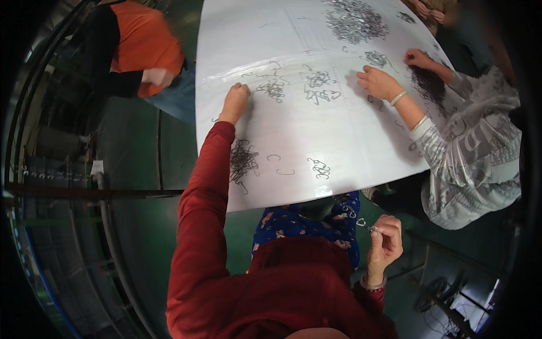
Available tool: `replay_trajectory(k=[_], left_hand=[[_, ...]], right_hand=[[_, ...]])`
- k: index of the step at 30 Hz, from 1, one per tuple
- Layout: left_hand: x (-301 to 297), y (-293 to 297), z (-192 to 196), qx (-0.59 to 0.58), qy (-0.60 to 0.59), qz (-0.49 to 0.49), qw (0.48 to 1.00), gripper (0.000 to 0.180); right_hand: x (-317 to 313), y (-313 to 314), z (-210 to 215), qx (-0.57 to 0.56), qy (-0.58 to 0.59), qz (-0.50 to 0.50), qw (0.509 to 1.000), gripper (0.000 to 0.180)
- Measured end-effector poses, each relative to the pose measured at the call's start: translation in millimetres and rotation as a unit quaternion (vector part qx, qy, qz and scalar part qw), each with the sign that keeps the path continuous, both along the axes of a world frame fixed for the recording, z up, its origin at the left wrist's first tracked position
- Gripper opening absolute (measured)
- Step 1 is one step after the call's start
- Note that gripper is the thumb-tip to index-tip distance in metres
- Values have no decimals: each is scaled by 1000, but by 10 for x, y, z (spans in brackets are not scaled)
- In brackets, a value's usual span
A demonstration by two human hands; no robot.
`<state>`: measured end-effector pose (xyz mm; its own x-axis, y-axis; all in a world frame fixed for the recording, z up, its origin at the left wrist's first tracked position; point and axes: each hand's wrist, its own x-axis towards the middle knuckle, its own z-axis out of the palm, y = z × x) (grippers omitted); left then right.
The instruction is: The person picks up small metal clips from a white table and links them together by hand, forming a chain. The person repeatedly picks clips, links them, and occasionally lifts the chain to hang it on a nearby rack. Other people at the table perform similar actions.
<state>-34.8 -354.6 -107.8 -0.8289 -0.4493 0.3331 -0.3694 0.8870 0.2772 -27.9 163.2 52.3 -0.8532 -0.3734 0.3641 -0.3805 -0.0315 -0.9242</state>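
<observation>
My left hand [236, 103] reaches over the white-covered table [293, 130], just left of a loose pile of thin bent wire hooks [274, 89]. Its fingers are closed together, and whatever may be between them is hidden. Off the table's near edge, my right hand [385, 244] pinches a small metal hook [361, 222] between thumb and fingers. More small hooks seem to dangle near it. Below my left forearm lies a dense heap of dark hooks [243, 160]. Two single hooks [285, 171] and a small row of hooks [321, 169] rest close to the near edge.
Another wire pile [320, 87] sits mid-table, and a large heap [355, 21] lies at the far side. A co-worker in a grey patterned top [468, 164] works at the right beside a dark heap [429, 85]. A person in an orange vest [147, 45] is at far left.
</observation>
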Motion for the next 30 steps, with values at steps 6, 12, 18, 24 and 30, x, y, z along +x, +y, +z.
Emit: replay_trajectory(k=[6, 12, 18, 24, 30], left_hand=[[22, 1135, 329, 379, 90, -44, 920, 6], [294, 2678, 1227, 719, 102, -216, 653, 8], [392, 3267, 1629, 592, 129, -315, 731, 8], [397, 3515, 1561, 564, 204, -275, 751, 7], [373, 3446, 1552, 539, 192, -298, 764, 7]], right_hand=[[-80, -149, -178, -6, -35, -22, 999, 8], [-31, -290, -244, -25, -92, -41, 995, 7], [-1, -331, -146, -22, -60, -52, 997, 7], [49, -243, -200, 14, 1, -58, 998, 7], [-85, -158, -269, 78, 31, -64, 994, 8]])
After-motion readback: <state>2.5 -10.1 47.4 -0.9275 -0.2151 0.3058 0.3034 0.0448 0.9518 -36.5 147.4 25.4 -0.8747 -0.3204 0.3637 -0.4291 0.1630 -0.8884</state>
